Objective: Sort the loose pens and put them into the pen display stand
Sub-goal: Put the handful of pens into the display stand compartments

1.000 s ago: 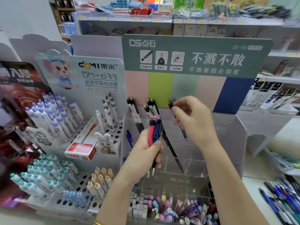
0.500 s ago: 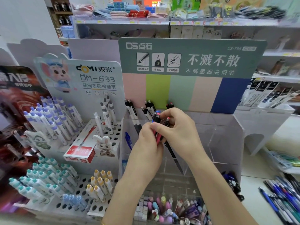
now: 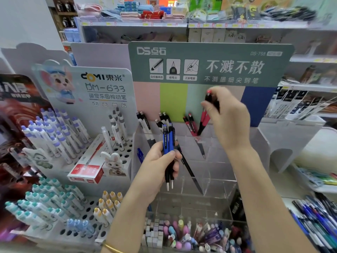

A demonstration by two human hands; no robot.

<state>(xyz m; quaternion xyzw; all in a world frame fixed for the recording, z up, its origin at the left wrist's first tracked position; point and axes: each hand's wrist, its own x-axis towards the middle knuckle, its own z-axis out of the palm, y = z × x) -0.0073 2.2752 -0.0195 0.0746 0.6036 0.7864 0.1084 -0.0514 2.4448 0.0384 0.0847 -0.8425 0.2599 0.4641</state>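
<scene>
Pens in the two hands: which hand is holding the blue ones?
The left hand holds the two blue pens, tips pointing down, in front of the clear stand. The right hand holds red-and-black pens instead.

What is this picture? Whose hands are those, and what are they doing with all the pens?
There is no machine here. These are a person's two hands in a shop. The picture comes from a camera worn on the person's head, looking forward and down, so you see what they see. The left hand grips two blue pens. The right hand pinches red pens over the clear stand, which is split into small compartments. Other red pens lean in one compartment, and black-and-white pens lean in another. More loose pens lie at the far right.
</scene>
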